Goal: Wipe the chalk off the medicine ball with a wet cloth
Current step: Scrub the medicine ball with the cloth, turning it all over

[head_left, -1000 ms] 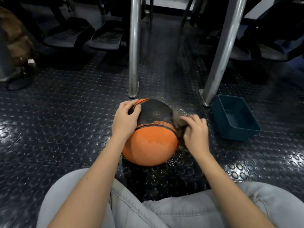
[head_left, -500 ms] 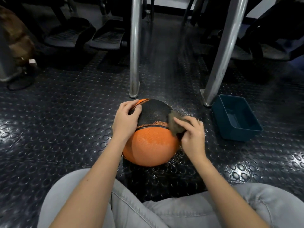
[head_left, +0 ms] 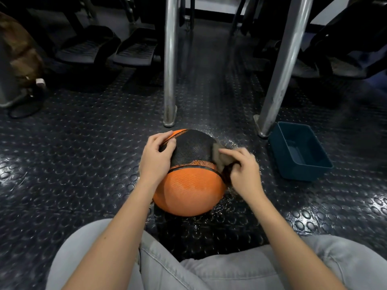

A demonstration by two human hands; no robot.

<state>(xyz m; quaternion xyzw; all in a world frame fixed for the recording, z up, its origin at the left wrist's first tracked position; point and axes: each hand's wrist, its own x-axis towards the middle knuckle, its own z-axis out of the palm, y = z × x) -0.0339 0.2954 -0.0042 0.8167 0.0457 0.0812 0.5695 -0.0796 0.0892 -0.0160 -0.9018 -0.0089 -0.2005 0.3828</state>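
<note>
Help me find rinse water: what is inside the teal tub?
The teal tub shows bare inner walls and a smooth floor, no objects; whether it holds water I cannot tell. Its near wall hides the closest floor strip.

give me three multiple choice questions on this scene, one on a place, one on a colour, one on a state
1. Where is the blue tub relative to the medicine ball?
A. to the person's left
B. to the person's right
C. on top of it

2. What colours is the medicine ball?
A. green and white
B. all blue
C. orange and black

3. What is the right hand doing?
A. holding the cloth against the ball
B. lying flat on the floor
C. reaching into the tub

Answers:
1 B: the tub stands right of the ball, by a metal leg.
2 C: the near part is orange and a black panel covers the top.
3 A: its fingers pinch the cloth on the ball's right side, while the left hand rests on the ball.
</note>
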